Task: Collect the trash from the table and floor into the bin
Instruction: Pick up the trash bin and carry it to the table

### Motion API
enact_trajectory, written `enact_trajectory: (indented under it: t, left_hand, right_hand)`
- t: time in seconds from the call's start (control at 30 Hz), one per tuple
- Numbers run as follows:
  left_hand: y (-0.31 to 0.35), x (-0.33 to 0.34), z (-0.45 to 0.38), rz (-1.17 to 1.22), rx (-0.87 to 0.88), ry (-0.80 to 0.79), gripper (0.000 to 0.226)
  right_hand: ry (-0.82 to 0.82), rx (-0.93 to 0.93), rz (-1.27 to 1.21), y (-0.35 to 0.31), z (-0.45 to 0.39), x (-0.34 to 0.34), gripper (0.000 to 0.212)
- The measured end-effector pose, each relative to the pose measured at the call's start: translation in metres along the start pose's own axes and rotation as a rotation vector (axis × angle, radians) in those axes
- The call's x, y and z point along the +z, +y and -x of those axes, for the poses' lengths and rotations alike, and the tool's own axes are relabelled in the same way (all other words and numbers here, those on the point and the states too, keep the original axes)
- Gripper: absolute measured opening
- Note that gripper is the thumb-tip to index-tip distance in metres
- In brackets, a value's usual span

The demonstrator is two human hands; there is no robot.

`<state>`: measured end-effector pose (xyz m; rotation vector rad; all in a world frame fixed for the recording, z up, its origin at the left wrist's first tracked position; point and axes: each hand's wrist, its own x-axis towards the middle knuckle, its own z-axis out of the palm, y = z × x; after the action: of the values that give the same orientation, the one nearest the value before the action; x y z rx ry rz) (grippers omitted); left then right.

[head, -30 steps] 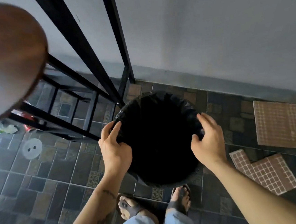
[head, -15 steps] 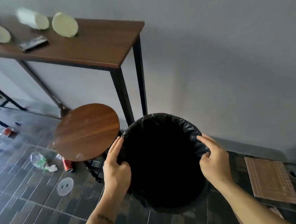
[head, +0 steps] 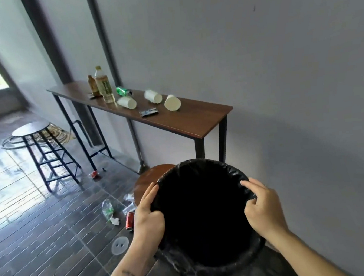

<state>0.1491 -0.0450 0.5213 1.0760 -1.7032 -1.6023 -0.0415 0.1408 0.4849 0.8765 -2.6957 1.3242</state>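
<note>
Bin is held up in front of the body, with the left hand and the right hand closed on opposite sides of its rim, most likely so it can be carried to the trash. A crinkly black bag lines it. On the long wooden table, three white paper cups lie tipped near its right end. A red can lies on the dark tiled floor.

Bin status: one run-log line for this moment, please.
bin: held at rim | left hand: gripping | right hand: gripping | table: cups, bottles uncollected | floor: red can uncollected
</note>
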Motion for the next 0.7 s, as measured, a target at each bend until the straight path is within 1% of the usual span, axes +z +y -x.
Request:
enact_trajectory:
  t: [0.17,0.4,0.6,0.7]
  left_hand:
    - [0.007,-0.044,0.005,0.042,-0.012,0.085,0.09]
    - [0.028,-0.108,-0.016,0.162,-0.04,0.181,0.079]
    - [0.029,-0.172,-0.063,0.223,-0.041,0.203,0.078]
    - [0.022,-0.208,-0.094,0.228,-0.036,0.202,0.082]
  right_hand:
    - [-0.069,-0.093,-0.04,-0.045,-0.012,0.008,0.063]
    - [-0.103,-0.161,-0.101,-0.121,-0.026,0.04,0.06]
    - [-0.129,-0.164,-0.091,-0.183,-0.043,0.097,0.07]
    - [-0.143,-0.212,-0.067,-0.212,-0.052,0.135,0.072]
